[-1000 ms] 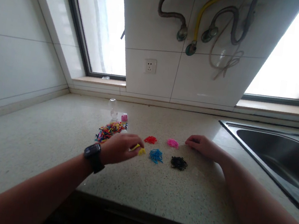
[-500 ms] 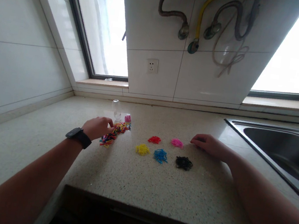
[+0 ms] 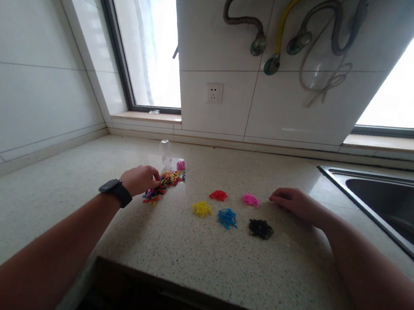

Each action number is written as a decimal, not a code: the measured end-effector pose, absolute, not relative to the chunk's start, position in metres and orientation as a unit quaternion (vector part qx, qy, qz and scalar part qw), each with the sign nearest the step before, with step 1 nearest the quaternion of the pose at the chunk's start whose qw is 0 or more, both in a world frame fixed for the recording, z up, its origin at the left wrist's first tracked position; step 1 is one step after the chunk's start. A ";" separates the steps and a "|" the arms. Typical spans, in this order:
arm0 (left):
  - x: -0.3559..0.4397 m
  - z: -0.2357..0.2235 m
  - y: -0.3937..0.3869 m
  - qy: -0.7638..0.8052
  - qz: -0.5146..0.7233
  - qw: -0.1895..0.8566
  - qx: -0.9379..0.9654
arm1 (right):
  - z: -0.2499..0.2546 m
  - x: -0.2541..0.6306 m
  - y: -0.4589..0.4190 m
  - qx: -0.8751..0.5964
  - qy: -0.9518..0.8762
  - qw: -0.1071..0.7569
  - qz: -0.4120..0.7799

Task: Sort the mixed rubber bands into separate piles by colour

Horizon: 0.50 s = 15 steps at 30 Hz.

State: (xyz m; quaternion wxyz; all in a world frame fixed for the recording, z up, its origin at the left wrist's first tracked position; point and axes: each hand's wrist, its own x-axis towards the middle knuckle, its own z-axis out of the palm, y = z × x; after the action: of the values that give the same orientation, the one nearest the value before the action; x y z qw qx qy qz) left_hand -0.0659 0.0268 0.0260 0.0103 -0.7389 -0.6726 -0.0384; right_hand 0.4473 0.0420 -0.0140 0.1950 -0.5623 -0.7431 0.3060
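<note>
My left hand (image 3: 140,180), with a black watch on its wrist, has its fingers drawn together at a mixed pile of coloured rubber bands (image 3: 168,180). What its fingertips pinch is too small to make out. On the counter at right lies my right hand (image 3: 292,204), fingers pressed together, just right of a pink rubber-band pile (image 3: 250,199); anything between those fingertips is hidden. Separate piles of red (image 3: 219,195), yellow (image 3: 201,208), blue (image 3: 227,218) and black rubber bands (image 3: 260,228) sit between the hands.
Behind the mixed pile stand a clear bottle-like container (image 3: 165,154) and a small pink object (image 3: 181,165). A steel sink (image 3: 337,172) is set into the counter (image 3: 177,253) at right. Hoses hang on the tiled wall above a socket (image 3: 213,93).
The whole view has shifted slightly, so everything appears a little farther right. My left hand stays at the mixed pile, and my right hand keeps its place beside the pink one.
</note>
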 end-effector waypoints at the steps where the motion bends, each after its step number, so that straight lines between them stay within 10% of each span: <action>1: -0.067 0.025 0.028 -0.674 -0.040 0.011 -0.738 | -0.014 0.447 0.042 -0.564 -0.743 0.192 0.305; 15: -0.073 0.020 0.032 -0.656 -0.127 -0.052 -0.742 | -0.010 0.444 0.040 -0.569 -0.745 0.182 0.298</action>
State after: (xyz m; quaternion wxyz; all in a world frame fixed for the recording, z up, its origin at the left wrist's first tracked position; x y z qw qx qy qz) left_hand -0.0730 0.0316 0.0200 -0.0521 -0.7422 -0.6560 -0.1266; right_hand 0.4442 0.0402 -0.0104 0.1823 -0.5689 -0.7445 0.2979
